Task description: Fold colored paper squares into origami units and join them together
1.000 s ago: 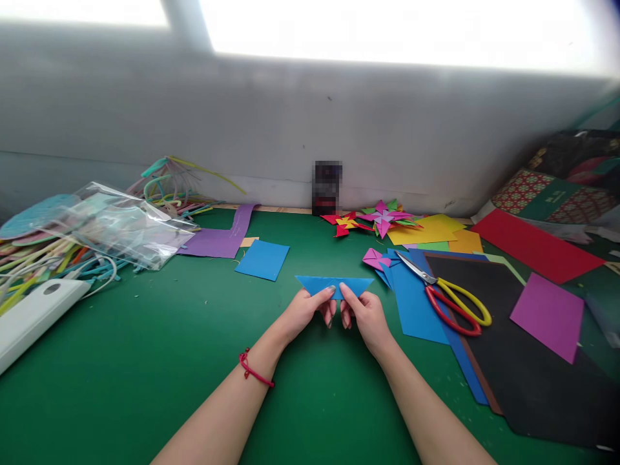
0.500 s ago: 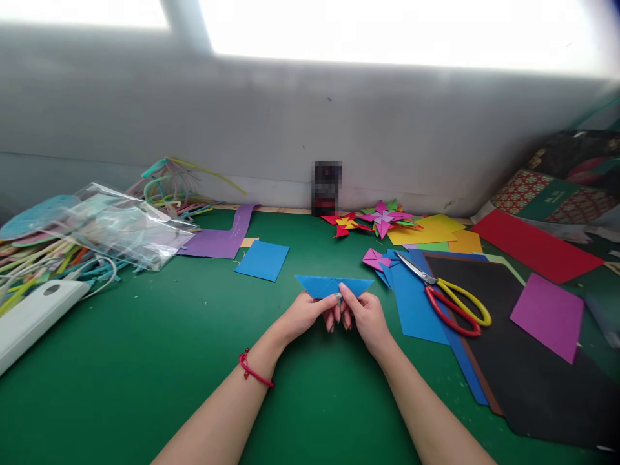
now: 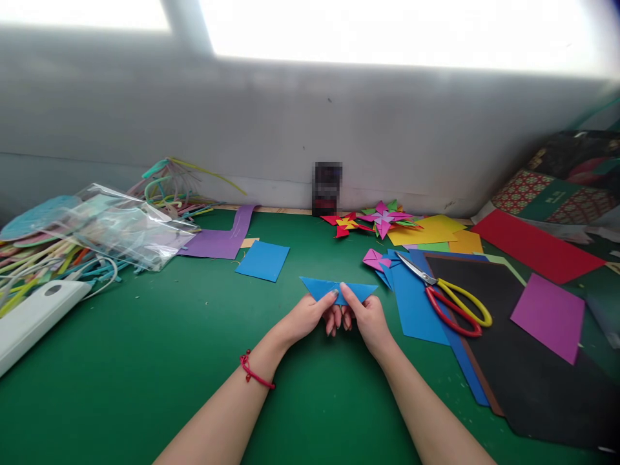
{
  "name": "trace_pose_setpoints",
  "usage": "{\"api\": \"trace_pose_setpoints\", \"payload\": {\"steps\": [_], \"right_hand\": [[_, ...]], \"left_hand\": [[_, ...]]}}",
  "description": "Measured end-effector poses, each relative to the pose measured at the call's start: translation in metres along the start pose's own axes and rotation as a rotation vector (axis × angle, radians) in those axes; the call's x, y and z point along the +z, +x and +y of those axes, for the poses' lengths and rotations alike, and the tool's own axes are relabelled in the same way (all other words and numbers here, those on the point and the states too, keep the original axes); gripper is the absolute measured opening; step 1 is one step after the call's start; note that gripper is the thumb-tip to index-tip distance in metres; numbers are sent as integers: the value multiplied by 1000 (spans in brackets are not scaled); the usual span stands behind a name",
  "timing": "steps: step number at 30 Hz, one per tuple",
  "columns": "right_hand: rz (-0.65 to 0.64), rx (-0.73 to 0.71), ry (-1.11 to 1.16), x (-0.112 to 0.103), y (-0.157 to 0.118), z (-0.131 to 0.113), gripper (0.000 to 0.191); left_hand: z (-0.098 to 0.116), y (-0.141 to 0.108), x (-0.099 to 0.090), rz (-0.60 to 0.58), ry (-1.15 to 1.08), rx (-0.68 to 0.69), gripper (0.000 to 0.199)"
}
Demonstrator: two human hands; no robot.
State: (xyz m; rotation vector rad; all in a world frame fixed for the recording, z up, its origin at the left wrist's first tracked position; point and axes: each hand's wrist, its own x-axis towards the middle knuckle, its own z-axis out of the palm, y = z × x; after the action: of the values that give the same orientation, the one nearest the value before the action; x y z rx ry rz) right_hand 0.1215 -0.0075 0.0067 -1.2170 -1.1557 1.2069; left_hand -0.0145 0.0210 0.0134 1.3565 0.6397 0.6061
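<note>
A folded blue paper (image 3: 320, 286), long on top with pointed ends, is held between my two hands above the green table (image 3: 203, 361). My left hand (image 3: 310, 314) pinches its left half, thumb in front and fingers curled beneath. On its right half, my right hand (image 3: 364, 315) grips it the same way, the thumb near the middle. The two thumbs lie close together, and the fingertips almost meet below. Beyond my left hand lies a flat blue paper square (image 3: 264, 261). Right of my right hand are a small folded pink paper (image 3: 375, 259) and a blue sheet (image 3: 417, 303).
Scissors (image 3: 458, 307) with red and yellow handles lie on a black sheet (image 3: 527, 361) at right. Folded paper stars (image 3: 382, 218) sit at the back near yellow paper. At left are a clear plastic bag (image 3: 145, 226), purple paper (image 3: 210, 243) and a white power bank (image 3: 39, 316).
Both hands and the folded blue paper have shifted slightly to the right. The paper's top edge now dips in the middle, where it was nearly straight before.
</note>
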Motion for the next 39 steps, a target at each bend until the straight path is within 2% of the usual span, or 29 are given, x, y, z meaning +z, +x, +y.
{"api": "trace_pose_setpoints", "payload": {"steps": [13,24,39], "right_hand": [[19,-20,20,1,0,-1,45],[119,-33,-56,1,1,1,40],[86,-23,46,1,0,0,40]], "left_hand": [[3,1,4,71,-45,6,55],[-1,1,1,95,-102,-29,67],[5,0,3,73,-52,1,53]]}}
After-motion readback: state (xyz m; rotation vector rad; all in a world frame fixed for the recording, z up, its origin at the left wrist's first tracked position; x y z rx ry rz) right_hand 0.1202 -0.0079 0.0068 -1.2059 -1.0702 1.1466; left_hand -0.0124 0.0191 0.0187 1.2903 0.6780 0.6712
